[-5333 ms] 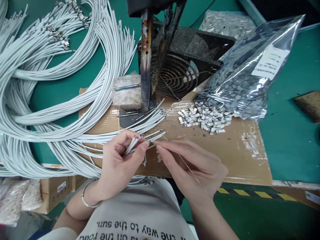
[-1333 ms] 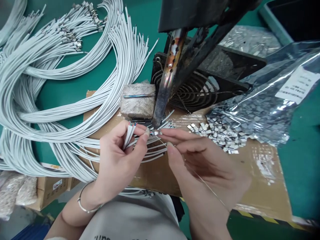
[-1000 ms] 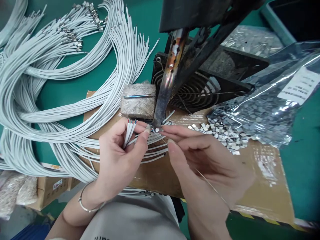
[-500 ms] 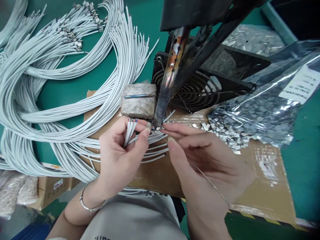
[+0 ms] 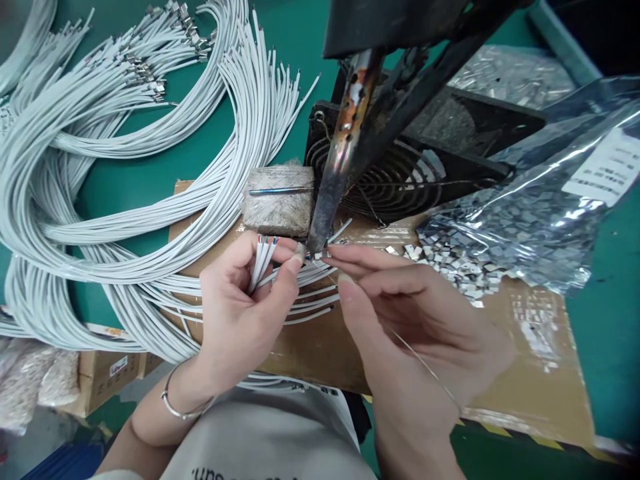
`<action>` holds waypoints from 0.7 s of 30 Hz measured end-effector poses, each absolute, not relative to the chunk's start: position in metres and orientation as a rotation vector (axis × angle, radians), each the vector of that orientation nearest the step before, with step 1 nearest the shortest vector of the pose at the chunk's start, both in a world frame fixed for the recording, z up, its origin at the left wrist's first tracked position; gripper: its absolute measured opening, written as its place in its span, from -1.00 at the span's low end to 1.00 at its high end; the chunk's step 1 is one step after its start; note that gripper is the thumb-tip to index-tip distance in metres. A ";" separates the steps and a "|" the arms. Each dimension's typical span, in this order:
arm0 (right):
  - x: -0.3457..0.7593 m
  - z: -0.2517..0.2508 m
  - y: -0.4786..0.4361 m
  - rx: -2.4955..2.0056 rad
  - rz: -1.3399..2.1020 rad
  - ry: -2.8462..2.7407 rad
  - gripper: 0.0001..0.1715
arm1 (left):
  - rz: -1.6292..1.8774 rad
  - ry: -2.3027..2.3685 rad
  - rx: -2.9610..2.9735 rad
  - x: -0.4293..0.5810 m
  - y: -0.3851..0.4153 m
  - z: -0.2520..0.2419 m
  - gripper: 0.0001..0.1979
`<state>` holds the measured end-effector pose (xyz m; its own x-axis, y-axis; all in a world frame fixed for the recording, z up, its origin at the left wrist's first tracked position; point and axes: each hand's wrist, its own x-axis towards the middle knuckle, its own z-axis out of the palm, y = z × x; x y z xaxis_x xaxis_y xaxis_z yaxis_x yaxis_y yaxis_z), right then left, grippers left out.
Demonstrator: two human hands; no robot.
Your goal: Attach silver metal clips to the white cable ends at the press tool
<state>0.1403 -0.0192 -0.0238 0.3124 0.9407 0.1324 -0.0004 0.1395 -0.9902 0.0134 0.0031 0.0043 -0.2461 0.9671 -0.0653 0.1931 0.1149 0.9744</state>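
Observation:
Several white cables [image 5: 261, 265] with red, blue and green wire ends are gripped in my left hand [image 5: 245, 300]. Its thumb and index finger pinch close to the tip of a fixed soldering iron [image 5: 334, 160], which slants down from above. From the right, my right hand [image 5: 395, 313] reaches the same spot, with a thin solder wire [image 5: 425, 365] running through its fingers. A small metal connector [image 5: 320, 255] sits at its fingertips beside the iron tip. Exactly how the wires and connector touch is too small to make out.
Behind the tip stands a black fan [image 5: 400, 180] with a wire guard. A worn block [image 5: 277, 213] carries a thin metal rod. Loose connectors [image 5: 460, 273] spill from a clear bag [image 5: 540, 220] onto cardboard [image 5: 520, 373]. Large bundles of white cable [image 5: 125, 233] cover the left.
Both hands stay almost in place at the iron tip. The whole view has shifted very slightly, and the metal connector shows a little more clearly between the fingertips.

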 end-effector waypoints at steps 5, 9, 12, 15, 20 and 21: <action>0.140 -0.024 -0.019 -1.244 0.870 -1.030 -0.75 | 1.205 1.576 1.168 0.013 0.003 0.003 -0.86; 0.140 -0.024 -0.018 -1.237 0.863 -1.045 -0.75 | 1.218 1.555 1.177 0.012 0.002 0.002 -0.87; 0.140 -0.024 -0.018 -1.238 0.851 -1.060 -0.75 | 1.224 1.544 1.176 0.011 0.002 0.002 -0.87; 0.140 -0.024 -0.018 -1.241 0.849 -1.066 -0.75 | 1.229 1.550 1.176 0.011 0.002 0.002 -0.87; 0.142 -0.026 -0.019 -1.240 0.879 -1.076 -0.76 | 1.217 1.561 1.190 0.011 0.004 0.000 -0.87; 0.142 -0.026 -0.019 -1.240 0.880 -1.078 -0.77 | 1.216 1.562 1.190 0.011 0.004 0.000 -0.87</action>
<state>0.1424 -0.0189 -0.0259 0.2812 0.9480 0.1491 0.0439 0.1425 -0.9888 0.0107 0.0040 0.0000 -0.2289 0.9724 -0.0461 0.1941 0.0920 0.9767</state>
